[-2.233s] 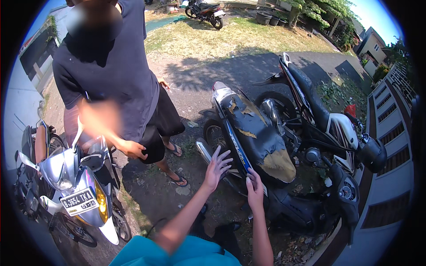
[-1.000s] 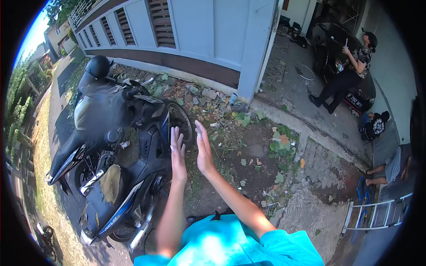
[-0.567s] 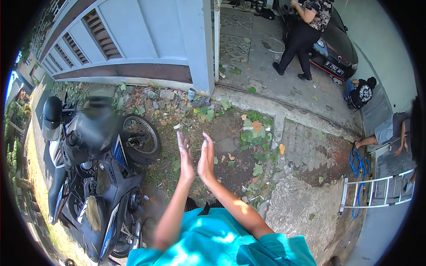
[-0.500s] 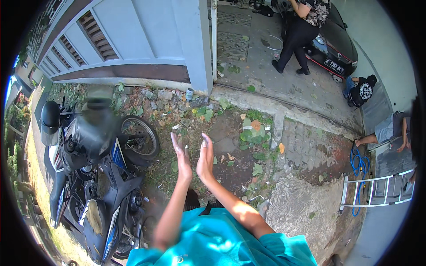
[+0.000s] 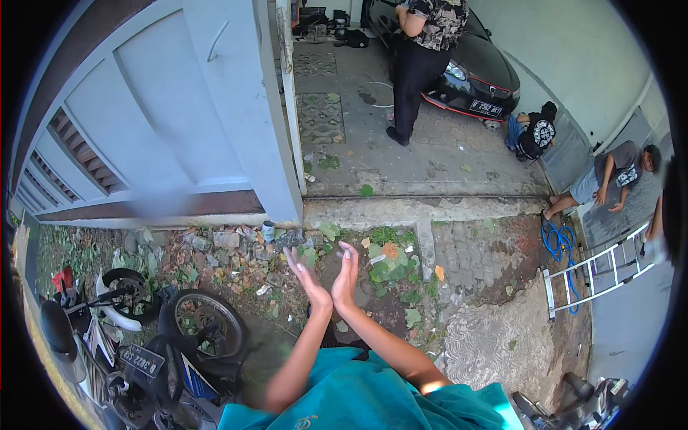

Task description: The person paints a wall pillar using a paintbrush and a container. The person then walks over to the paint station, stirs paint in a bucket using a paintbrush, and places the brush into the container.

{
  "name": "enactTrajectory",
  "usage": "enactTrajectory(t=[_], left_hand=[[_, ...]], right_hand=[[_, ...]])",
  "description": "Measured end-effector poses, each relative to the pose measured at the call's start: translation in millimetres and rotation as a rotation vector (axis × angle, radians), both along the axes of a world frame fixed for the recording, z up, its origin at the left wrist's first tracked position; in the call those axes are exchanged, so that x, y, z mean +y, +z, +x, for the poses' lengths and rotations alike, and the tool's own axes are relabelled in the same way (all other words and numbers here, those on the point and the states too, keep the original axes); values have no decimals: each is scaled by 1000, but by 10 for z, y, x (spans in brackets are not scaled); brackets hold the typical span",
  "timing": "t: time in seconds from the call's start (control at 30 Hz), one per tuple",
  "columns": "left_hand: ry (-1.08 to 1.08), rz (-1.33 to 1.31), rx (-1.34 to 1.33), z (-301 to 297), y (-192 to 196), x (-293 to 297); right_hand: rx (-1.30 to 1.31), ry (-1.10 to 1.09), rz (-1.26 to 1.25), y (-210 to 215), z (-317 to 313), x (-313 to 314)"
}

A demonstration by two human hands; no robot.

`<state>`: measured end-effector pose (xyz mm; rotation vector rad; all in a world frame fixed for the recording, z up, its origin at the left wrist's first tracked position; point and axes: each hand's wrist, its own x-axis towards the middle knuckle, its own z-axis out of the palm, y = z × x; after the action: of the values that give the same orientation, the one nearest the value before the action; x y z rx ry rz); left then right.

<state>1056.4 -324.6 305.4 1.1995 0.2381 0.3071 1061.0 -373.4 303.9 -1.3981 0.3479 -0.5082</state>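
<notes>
Through the head camera I see the person's two bare hands near the centre, rising from a teal shirt (image 5: pixel 344 390). The left hand (image 5: pixel 312 282) and the right hand (image 5: pixel 347 278) face each other palm to palm in a narrow V: wrists close, fingers extended and spread apart at the top. I cannot tell whether the heels of the hands touch. Beneath them lies leaf-strewn dirt (image 5: pixel 373 309), the thing nearest to both hands. To their left, well apart, is a motorcycle's front wheel (image 5: pixel 208 326), with blue bodywork (image 5: pixel 197 380) beside it.

Beyond the dirt, a can-like cylinder (image 5: pixel 268 231) stands by a pale blue-grey pillar (image 5: pixel 276 136). Farther back, a person in a patterned shirt (image 5: pixel 436 25) stands beside a black car (image 5: pixel 481 63); another crouches near its bumper. At right, a blue hose (image 5: pixel 559 242) lies near a metal ladder (image 5: pixel 549 294).
</notes>
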Motion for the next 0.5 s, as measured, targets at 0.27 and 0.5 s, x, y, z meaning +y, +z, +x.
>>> enactTrajectory(t=[0.27, 0.5], left_hand=[[-113, 20, -17, 1214, 142, -192], [-114, -31, -117, 1900, 185, -539]], right_hand=[[-80, -90, 57, 183, 1066, -142], [-30, 38, 104, 184, 1907, -502]])
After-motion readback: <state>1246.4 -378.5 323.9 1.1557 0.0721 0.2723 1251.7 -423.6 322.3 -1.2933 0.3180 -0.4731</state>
